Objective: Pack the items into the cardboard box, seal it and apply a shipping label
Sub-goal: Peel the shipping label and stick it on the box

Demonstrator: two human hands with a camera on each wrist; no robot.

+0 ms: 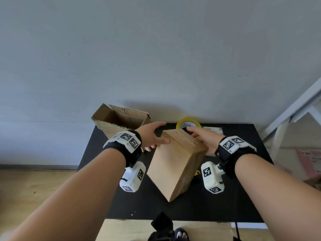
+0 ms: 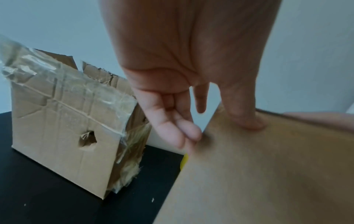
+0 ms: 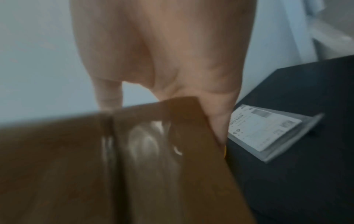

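Observation:
A closed brown cardboard box (image 1: pixel 173 164) stands tilted on one corner in the middle of the black table (image 1: pixel 225 197). Clear tape runs along the seam on its right face (image 3: pixel 145 144). My left hand (image 1: pixel 162 133) grips its upper left edge, with the thumb (image 2: pixel 247 119) pressed on the broad face (image 2: pixel 268 174) and the fingers (image 2: pixel 184 133) at the edge. My right hand (image 1: pixel 199 134) holds the upper right side, fingers over the top end. A shipping label (image 1: pixel 212 130) in a clear sleeve (image 3: pixel 262 128) lies flat behind the right hand.
A torn, open cardboard box (image 1: pixel 121 122) with old tape on it (image 2: pixel 67 128) stands at the back left. A yellow tape roll (image 1: pixel 188 123) sits behind the held box. A small yellow-and-black object (image 1: pixel 197 173) peeks from under the box. A white frame (image 1: pixel 295 108) leans at right.

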